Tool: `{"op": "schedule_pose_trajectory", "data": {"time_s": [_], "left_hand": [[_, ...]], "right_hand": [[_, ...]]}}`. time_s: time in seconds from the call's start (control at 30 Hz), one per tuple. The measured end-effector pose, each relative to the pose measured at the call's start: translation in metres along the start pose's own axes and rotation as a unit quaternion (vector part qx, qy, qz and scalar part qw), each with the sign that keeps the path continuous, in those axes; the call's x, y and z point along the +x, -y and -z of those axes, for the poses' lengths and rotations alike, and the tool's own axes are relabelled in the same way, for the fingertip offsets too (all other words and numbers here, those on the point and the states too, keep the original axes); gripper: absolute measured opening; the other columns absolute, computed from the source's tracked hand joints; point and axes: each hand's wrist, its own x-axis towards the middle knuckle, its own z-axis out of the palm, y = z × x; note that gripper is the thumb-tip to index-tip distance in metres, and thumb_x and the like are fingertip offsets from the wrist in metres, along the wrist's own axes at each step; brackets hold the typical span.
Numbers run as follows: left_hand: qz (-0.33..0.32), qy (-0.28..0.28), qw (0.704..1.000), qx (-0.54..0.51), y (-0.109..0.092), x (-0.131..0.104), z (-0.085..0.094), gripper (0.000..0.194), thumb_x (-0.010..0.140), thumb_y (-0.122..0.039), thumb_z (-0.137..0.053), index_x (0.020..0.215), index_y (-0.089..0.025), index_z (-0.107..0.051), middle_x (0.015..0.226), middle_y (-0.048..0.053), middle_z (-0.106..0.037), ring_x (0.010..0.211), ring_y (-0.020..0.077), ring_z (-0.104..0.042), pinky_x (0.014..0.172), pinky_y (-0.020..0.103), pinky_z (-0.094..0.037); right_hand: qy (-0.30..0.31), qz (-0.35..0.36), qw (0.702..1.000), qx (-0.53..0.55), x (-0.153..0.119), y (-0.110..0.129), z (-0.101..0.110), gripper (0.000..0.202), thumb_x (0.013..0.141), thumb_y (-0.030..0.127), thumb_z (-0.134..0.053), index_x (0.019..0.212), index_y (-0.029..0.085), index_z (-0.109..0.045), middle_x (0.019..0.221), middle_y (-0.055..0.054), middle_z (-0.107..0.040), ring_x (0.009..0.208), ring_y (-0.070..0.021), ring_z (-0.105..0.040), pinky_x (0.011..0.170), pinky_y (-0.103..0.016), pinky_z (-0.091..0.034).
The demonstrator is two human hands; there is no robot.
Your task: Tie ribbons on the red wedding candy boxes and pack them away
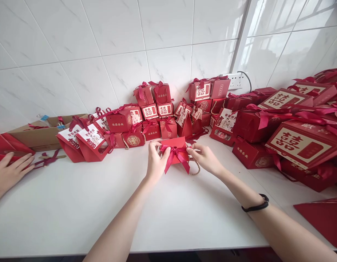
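In front of me a small red gift box [176, 142] stands on the white table, with a dark red ribbon bow [177, 155] tied on its front. My left hand [157, 160] is closed at the bow's left loop, thumb in front and fingers against the box's left side. At the right loop, my right hand [206, 157] pinches the ribbon between thumb and fingers. Below that hand a twisted rope handle [196, 169] hangs at the box's right side. The fingertips partly cover the ends of both loops. A black band [256, 203] circles my right wrist.
Finished-looking red gift boxes [150, 111] are stacked along the tiled wall, with a larger pile [299, 143] at right. Another person's hand [12, 165] rests on red card at far left, near a cardboard box [39, 136] and loose ribbon [48, 159]. A power strip [235, 80] sits behind.
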Motion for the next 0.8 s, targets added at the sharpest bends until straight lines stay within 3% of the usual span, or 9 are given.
{"op": "schedule_pose_trajectory", "data": {"time_s": [0.1,0.2,0.43,0.53,0.63,0.8], "left_hand": [[-0.046,-0.034,0.995,0.08,0.0014,0.0021,0.0025,0.015,0.078,-0.025,-0.058,0.084,-0.02,-0.045,0.101,0.006,-0.048,0.102,0.0171,-0.05,0.083,0.031,-0.048],[-0.053,-0.058,0.989,0.124,0.0011,0.0032,0.005,0.012,0.079,-0.027,-0.058,0.078,-0.02,-0.048,0.092,0.005,-0.047,0.092,0.0171,-0.051,0.072,0.028,-0.048],[0.008,0.006,0.992,0.123,-0.001,0.0003,0.0052,0.017,0.086,-0.032,-0.046,0.075,-0.02,-0.044,0.077,0.0,-0.05,0.074,0.0127,-0.051,0.07,0.025,-0.045],[-0.003,-0.005,0.994,0.11,-0.0016,0.0003,0.0038,0.016,0.083,-0.03,-0.048,0.072,-0.02,-0.044,0.08,0.002,-0.049,0.077,0.0132,-0.052,0.066,0.023,-0.046],[-0.027,-0.005,0.993,0.117,-0.0028,0.0,0.002,0.015,0.081,-0.026,-0.05,0.069,-0.02,-0.044,0.088,0.005,-0.053,0.086,0.0156,-0.054,0.074,0.027,-0.046],[0.057,0.036,0.997,0.031,-0.0044,-0.0016,0.0,0.017,0.083,-0.032,-0.05,0.072,-0.021,-0.044,0.119,0.007,-0.058,0.113,0.0182,-0.052,0.093,0.031,-0.041]], "right_hand": [[0.004,-0.004,1.0,0.03,-0.0016,0.0027,-0.0013,0.031,0.081,0.047,-0.055,0.07,0.018,-0.05,0.079,-0.002,-0.061,0.079,-0.017,-0.065,0.078,-0.035,-0.057],[-0.006,-0.019,0.999,0.038,-0.0021,0.0045,-0.0024,0.03,0.079,0.045,-0.058,0.07,0.018,-0.051,0.081,-0.003,-0.061,0.079,-0.0171,-0.065,0.075,-0.034,-0.059],[-0.016,-0.031,0.999,0.023,-0.0003,0.0016,-0.0019,0.028,0.078,0.044,-0.058,0.073,0.017,-0.057,0.084,-0.005,-0.061,0.082,-0.0192,-0.064,0.063,-0.032,-0.062],[-0.045,-0.032,0.998,0.012,0.0001,0.0037,-0.0012,0.024,0.08,0.039,-0.056,0.074,0.017,-0.057,0.09,-0.005,-0.059,0.082,-0.0173,-0.062,0.063,-0.031,-0.062],[-0.062,-0.031,0.997,0.044,0.0005,0.0064,0.0003,0.023,0.081,0.038,-0.056,0.072,0.017,-0.055,0.091,-0.003,-0.06,0.081,-0.0144,-0.06,0.071,-0.03,-0.061],[-0.047,-0.038,0.992,0.115,0.0019,0.0049,0.0042,0.031,0.074,0.046,-0.063,0.069,0.016,-0.055,0.087,-0.003,-0.06,0.082,-0.0157,-0.059,0.077,-0.034,-0.058]]}}
